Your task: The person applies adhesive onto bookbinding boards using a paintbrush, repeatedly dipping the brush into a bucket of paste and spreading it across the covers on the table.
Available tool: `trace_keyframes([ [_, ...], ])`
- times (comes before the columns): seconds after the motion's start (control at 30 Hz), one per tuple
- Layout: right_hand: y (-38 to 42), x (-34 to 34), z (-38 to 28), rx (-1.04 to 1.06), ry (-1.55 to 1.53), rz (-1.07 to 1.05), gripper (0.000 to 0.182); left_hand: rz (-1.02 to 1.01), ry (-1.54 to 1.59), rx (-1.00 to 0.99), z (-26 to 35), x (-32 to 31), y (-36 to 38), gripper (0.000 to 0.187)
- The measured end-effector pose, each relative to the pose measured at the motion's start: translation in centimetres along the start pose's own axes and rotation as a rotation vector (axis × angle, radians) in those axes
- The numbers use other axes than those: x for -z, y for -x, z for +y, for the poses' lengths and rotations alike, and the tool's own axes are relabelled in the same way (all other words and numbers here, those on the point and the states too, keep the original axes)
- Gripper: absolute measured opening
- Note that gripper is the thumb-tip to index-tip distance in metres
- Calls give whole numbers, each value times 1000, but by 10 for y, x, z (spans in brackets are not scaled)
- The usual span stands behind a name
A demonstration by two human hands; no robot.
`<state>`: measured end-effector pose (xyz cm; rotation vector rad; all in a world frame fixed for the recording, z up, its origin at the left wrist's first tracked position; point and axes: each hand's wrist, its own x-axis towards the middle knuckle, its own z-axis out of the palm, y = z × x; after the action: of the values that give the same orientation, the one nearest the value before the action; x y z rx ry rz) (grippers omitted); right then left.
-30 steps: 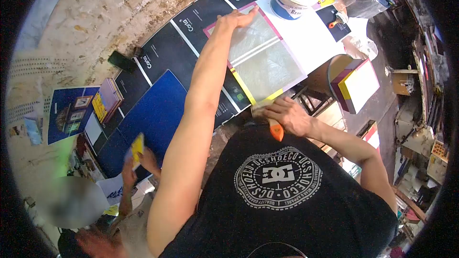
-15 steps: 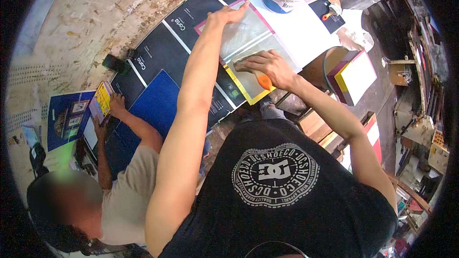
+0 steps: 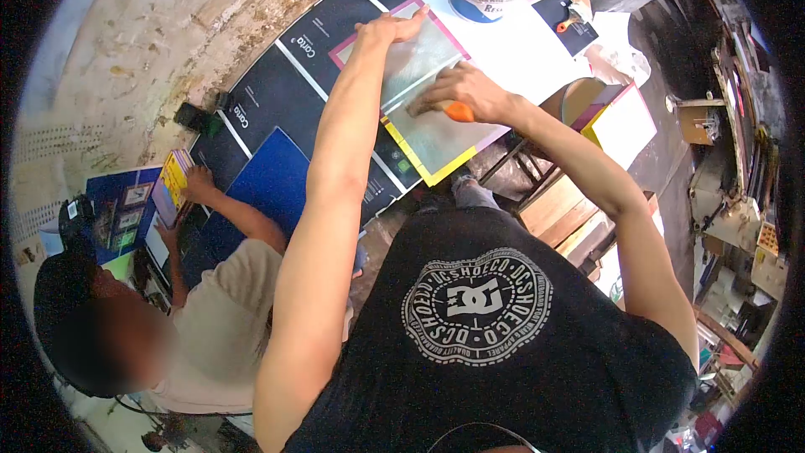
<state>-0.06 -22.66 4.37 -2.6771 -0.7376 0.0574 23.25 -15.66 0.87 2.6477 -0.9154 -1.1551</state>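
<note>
My right hand [image 3: 466,92] is closed around a brush with an orange handle [image 3: 459,111]. Its bristle end, blurred and partly covered by my fingers, is at the surface of a greyish, wet-looking cover sheet [image 3: 453,138] with pink and yellow borders. A pale strip [image 3: 426,84] crosses the middle of this sheet. My left hand [image 3: 391,29] lies at the sheet's far pink edge, fingers stretched out, with no tool in it. Underneath are black boards [image 3: 306,75] printed "Carta".
A white and blue bucket [image 3: 478,7] stands on white sheets [image 3: 520,54] behind my right hand. Another orange-handled brush [image 3: 568,23] lies beyond. A co-worker [image 3: 214,319] at left handles a stack of yellow-covered pieces [image 3: 172,176] beside a blue board [image 3: 272,176]. A box-like piece [image 3: 620,126] sits at right.
My right hand has moved with the brush across the sheet, away from my body toward the middle strip. My left hand stays at the far edge. The co-worker's head has shifted.
</note>
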Motion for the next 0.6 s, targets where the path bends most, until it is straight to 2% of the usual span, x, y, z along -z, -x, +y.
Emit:
trace_keyframes([
  [0.1, 26, -35, -13, -14, 43, -82, 34, 9, -81, 8, 5, -1, 10, 102],
  [0.13, 48, -33, -24, -8, 72, -182, 32, 20, -78, 17, 6, 1, 15, 100],
  [0.2, 80, -16, -55, -32, -80, -265, 34, 56, -80, -5, 3, -2, 17, 95],
  [0.27, 111, -1, -68, -28, -83, -173, 30, 128, -48, -45, -11, -10, 12, 93],
  [0.3, 120, 18, -75, -79, -145, -99, 27, 373, 11, -67, -13, -22, 29, 77],
  [0.33, 129, 36, -81, -128, -208, -20, 25, 675, 139, -194, -28, -45, 35, 66],
  [0.37, 142, 35, -76, -182, -281, 165, 24, 968, 264, -329, -44, -71, 39, 54],
  [0.4, 153, 33, -72, -240, -354, 350, 24, 1042, 215, -283, -50, -92, 60, 33],
  [0.43, 150, 50, -85, -453, -433, 504, 26, 1141, 320, -239, -37, -117, 102, 28],
  [0.47, 156, 43, -80, -598, -272, 569, 22, 1070, 298, -235, -33, -141, 133, 25],
  [0.53, 135, 28, -87, -1015, -549, 851, 17, 762, 214, -107, -22, -178, 181, 28],
  [0.57, 131, 5, -78, -1024, -440, 831, 23, 640, 111, -85, -22, -194, 189, 30],
  [0.6, 114, -3, -83, -960, -497, 782, 25, 572, 79, -93, -20, -202, 197, 32],
])
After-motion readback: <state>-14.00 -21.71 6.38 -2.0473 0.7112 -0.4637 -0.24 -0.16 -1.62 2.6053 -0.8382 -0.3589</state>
